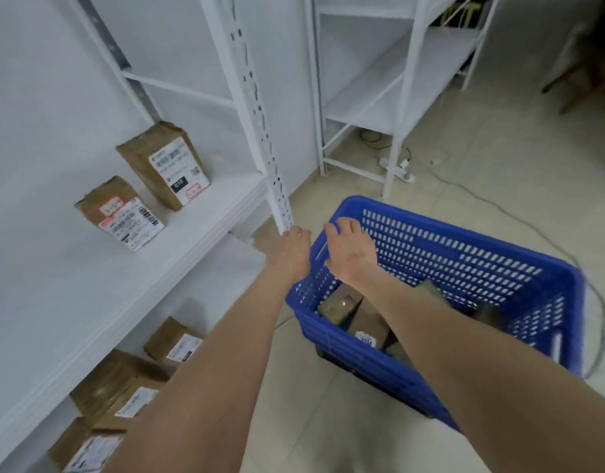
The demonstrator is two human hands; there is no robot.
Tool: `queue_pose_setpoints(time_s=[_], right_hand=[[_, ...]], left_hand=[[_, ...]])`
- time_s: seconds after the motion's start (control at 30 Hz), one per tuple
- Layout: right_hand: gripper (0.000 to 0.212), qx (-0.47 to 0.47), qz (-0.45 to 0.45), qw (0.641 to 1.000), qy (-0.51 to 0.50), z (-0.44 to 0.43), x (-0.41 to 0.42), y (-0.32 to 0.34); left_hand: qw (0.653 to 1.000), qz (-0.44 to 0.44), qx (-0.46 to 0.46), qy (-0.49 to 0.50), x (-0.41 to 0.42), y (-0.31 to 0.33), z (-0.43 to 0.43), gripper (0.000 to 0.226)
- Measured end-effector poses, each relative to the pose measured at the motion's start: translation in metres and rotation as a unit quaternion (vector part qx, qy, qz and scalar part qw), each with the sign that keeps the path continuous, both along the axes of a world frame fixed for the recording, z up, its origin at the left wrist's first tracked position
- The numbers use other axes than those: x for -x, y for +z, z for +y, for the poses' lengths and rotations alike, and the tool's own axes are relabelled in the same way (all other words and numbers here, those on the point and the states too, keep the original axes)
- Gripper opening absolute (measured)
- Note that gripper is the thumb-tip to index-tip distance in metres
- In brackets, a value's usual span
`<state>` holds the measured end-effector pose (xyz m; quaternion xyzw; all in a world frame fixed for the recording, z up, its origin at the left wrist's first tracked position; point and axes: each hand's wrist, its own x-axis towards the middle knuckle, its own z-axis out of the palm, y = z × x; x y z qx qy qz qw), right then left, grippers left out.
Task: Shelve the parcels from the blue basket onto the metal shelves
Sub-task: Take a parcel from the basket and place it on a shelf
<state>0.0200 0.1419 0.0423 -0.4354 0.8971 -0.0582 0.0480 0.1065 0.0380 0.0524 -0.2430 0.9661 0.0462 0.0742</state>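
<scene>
The blue basket point(441, 363) stands on the tiled floor beside the white metal shelves point(89, 285). Brown parcels point(342, 303) with white labels lie in its bottom. My right hand point(350, 254) reaches over the basket's far left corner, and its fingers curl over the rim. Just outside that corner, next to the shelf post point(260, 114), is my left hand point(289, 249); its fingers are hidden behind the back of the hand. Two labelled parcels point(164, 165) point(118, 213) stand on the middle shelf. Several more point(116, 387) lie on the shelf below.
A second white shelf unit point(379, 80) stands at the back against the wall. A power strip point(401, 169) and grey cables trail over the floor behind and to the right of the basket. Dark furniture sits at the top right corner.
</scene>
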Motion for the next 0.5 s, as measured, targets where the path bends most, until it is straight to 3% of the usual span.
queue_pose_setpoints(time_s=[0.2, 0.33, 0.5], right_hand=[[0.067, -0.047, -0.053, 0.994, -0.081, 0.070, 0.069, -0.029], [0.066, -0.071, -0.100, 0.988, -0.097, 0.096, 0.109, -0.063], [0.065, -0.106, -0.144, 0.979, -0.101, 0.113, 0.156, -0.111]], left_hand=[[0.996, -0.044, -0.058, -0.054, 0.068, -0.032, 0.067, 0.047], [0.988, -0.112, -0.105, -0.028, 0.106, -0.067, 0.090, 0.052], [0.976, -0.173, -0.128, 0.024, 0.146, -0.113, 0.112, 0.036]])
